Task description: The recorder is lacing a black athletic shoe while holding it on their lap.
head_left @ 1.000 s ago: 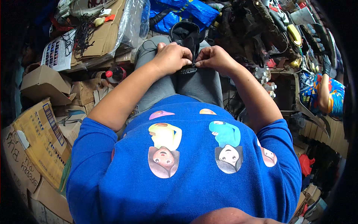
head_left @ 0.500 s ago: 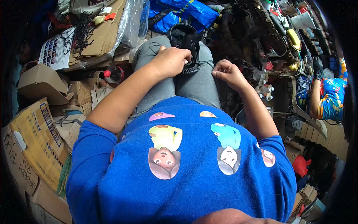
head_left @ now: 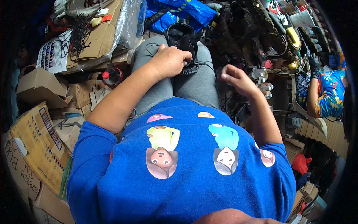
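A black shoe [head_left: 188, 44] rests across my thighs, its ankle opening pointing away from me and its toe end nearest my body. My left hand [head_left: 169, 59] is closed on the shoe's left side, with the fingertips at its upper. A thin dark thread [head_left: 204, 63] runs from the shoe over my right thigh toward the right. My right hand [head_left: 235, 77] hovers beyond that thigh, apart from the shoe, with the fingers curled in a pinch. What lies between those fingers is too small to make out. Another loop of dark cord [head_left: 151, 45] lies on my left thigh.
Cardboard with a tangle of black cord [head_left: 79, 39] lies at the far left, above a red-capped bottle [head_left: 112, 75] and several boxes [head_left: 39, 87]. Ahead is a blue bag [head_left: 186, 15]. Cluttered tools and small bottles [head_left: 265, 87] stand right; a co-worker's gloved hand [head_left: 315, 65] shows beyond.
My right hand has moved to the right and slightly nearer to me, away from the shoe. The left hand keeps its hold on the shoe.
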Available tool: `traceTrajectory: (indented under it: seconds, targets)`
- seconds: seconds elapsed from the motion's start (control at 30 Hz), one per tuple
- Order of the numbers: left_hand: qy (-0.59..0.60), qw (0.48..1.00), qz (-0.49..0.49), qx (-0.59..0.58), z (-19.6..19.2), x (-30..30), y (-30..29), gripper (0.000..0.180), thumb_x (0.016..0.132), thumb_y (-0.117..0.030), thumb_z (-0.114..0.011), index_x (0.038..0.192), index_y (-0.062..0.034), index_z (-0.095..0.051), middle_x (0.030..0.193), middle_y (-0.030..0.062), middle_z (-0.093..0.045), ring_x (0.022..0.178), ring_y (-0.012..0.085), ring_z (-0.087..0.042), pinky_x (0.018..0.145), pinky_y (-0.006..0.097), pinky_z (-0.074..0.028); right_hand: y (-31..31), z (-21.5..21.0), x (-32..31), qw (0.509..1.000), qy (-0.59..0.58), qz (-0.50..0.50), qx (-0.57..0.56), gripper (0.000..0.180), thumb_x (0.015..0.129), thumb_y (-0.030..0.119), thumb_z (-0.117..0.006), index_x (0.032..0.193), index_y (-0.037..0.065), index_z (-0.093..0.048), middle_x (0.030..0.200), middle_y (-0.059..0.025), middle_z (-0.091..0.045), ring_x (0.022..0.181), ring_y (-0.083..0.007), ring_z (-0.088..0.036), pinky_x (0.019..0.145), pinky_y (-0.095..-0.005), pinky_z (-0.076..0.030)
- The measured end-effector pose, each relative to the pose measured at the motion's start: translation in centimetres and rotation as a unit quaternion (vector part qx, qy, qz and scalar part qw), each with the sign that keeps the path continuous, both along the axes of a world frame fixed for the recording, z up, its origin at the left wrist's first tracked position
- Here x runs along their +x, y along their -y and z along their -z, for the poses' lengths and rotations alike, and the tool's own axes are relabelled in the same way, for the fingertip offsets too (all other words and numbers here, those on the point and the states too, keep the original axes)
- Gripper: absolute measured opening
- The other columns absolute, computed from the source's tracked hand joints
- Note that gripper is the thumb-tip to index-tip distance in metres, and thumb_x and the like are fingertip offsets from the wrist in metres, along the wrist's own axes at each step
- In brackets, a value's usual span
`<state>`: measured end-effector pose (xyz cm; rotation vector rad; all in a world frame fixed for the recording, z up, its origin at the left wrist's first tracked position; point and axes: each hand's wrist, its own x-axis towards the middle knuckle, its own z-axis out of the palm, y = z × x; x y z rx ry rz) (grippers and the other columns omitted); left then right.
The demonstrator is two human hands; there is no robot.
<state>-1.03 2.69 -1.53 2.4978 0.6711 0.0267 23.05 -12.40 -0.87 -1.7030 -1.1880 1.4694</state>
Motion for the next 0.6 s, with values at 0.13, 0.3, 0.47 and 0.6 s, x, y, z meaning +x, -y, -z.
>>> traceTrajectory:
  seconds: [0.13,0.3,0.47,0.6]
  targets:
    - [0.018,1.0,0.004,0.004,0.1,0.1,-0.2,0.016,0.085,-0.019,-0.055,0.097,-0.0188,-0.066,0.088,0.0058,-0.068,0.092,0.0258,-0.062,0.082,0.047,-0.036,-0.5,2.0,-0.7,0.995,0.034,0.024,0.087,0.015,0.087,0.014,-0.064,0.093,0.002,-0.057,0.087,-0.0004,-0.059,0.085,-0.0091,-0.053,0.078,-0.0257,-0.044]
    - [-0.011,1.0,0.006,0.005,-0.1,0.3,0.0,0.015,0.085,-0.021,-0.058,0.098,-0.0181,-0.064,0.089,0.0013,-0.067,0.093,0.0231,-0.059,0.084,0.044,-0.035,-0.1,1.5,-1.9,0.997,0.064,0.019,-0.032,0.014,0.083,0.01,-0.066,0.091,0.001,-0.059,0.088,-0.0011,-0.057,0.087,-0.0092,-0.052,0.077,-0.0261,-0.044]
    - [-0.017,1.0,0.016,0.009,-0.1,-0.2,0.1,0.015,0.085,-0.021,-0.058,0.098,-0.0187,-0.064,0.088,0.002,-0.067,0.092,0.0239,-0.059,0.083,0.044,-0.035,-2.5,-4.0,-1.8,0.941,0.253,-0.096,0.205,0.006,0.082,0.005,-0.061,0.086,0.005,-0.057,0.088,-0.0076,-0.055,0.086,-0.0223,-0.055,0.078,-0.0331,-0.044]
    - [0.013,0.999,0.028,0.045,0.1,0.2,0.4,0.014,0.084,-0.019,-0.058,0.097,-0.0184,-0.063,0.085,0.0042,-0.066,0.089,0.0256,-0.059,0.081,0.043,-0.035,-7.3,-1.8,0.6,0.793,0.544,-0.13,0.241,0.014,0.079,0.016,-0.061,0.092,0.012,-0.062,0.099,-0.0067,-0.058,0.1,-0.0286,-0.055,0.085,-0.0415,-0.04]
